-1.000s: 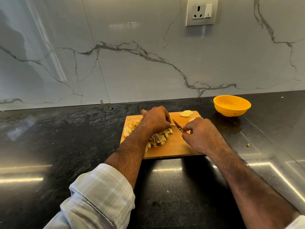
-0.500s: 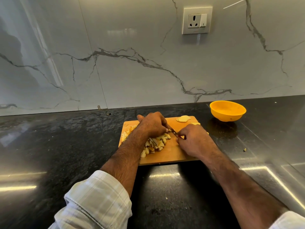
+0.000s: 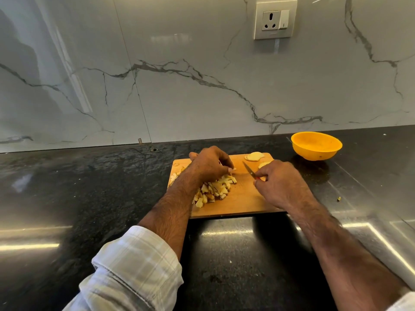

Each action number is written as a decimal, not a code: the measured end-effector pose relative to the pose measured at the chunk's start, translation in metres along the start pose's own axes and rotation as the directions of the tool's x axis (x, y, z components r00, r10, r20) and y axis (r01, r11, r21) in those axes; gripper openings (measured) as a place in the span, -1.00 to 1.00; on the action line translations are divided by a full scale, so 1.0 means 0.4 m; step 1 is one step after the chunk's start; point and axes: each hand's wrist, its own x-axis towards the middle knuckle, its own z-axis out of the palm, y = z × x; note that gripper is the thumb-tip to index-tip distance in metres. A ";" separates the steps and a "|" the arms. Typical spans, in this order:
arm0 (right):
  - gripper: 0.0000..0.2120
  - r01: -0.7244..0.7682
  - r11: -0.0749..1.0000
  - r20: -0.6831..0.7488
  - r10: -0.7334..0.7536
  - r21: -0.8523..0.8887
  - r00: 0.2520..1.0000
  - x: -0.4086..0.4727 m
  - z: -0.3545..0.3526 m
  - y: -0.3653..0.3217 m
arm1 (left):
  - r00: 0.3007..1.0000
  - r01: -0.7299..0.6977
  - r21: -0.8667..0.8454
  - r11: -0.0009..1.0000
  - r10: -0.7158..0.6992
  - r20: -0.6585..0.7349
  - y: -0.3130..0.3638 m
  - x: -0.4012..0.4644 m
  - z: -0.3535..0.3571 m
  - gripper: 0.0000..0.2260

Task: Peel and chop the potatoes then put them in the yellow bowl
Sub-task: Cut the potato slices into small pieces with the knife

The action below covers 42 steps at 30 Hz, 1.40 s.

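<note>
A pale plaid sleeve (image 3: pixel 134 265), rolled up, covers the left arm.

Yellow bowl (image 3: pixel 316 145), tan wooden cutting board (image 3: pixel 242 198), pale yellow potato pieces (image 3: pixel 214 190), speckled black counter (image 3: pixel 89 187), grey-veined white marble wall (image 3: pixel 179 86), pale checked sleeve (image 3: pixel 134 265)

One wooden chopping board (image 3: pixel 242 198) lay at the centre of the frame, on one black stone counter (image 3: pixel 89 187). One yellow bowl (image 3: pixel 316 145) stood at the right, above the board's level in the frame. One small knife (image 3: pixel 249 170) showed over the board. One heap of chopped potato pieces (image 3: pixel 215 189) sat on the board's left half, the pieces too many and too crowded to count. At the board's upper right edge lay two overlapping potato slices (image 3: pixel 254 156), and one more slice (image 3: pixel 264 164) just below them. Two hands were in view, left (image 3: pixel 210 163) and right (image 3: pixel 278 182). One wall socket (image 3: pixel 275 20) was at the upper right. One stray scrap (image 3: pixel 338 199) lay on the counter at the right.
</note>
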 end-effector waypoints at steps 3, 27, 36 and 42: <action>-0.65 -0.024 1.000 -0.008 0.024 -0.016 1.000 0.006 -0.002 0.010 | 0.999 -0.005 0.024 1.000 0.004 0.042 0.010 0.003 0.007 -0.95; -0.76 0.075 0.985 0.186 -0.045 -0.157 0.982 -0.003 0.015 -0.075 | 0.999 -0.036 0.079 0.996 0.039 -0.033 0.006 0.010 0.008 -0.91; -0.90 -0.037 0.949 0.122 -0.002 0.314 0.992 -0.020 0.008 -0.025 | 0.996 -0.037 0.063 0.997 0.042 -0.078 0.001 0.001 0.003 -0.91; -0.76 0.039 0.997 -0.011 -0.039 0.065 0.999 -0.027 -0.003 -0.017 | 0.972 -0.036 -0.046 0.998 0.024 -0.233 -0.019 -0.001 -0.014 -0.90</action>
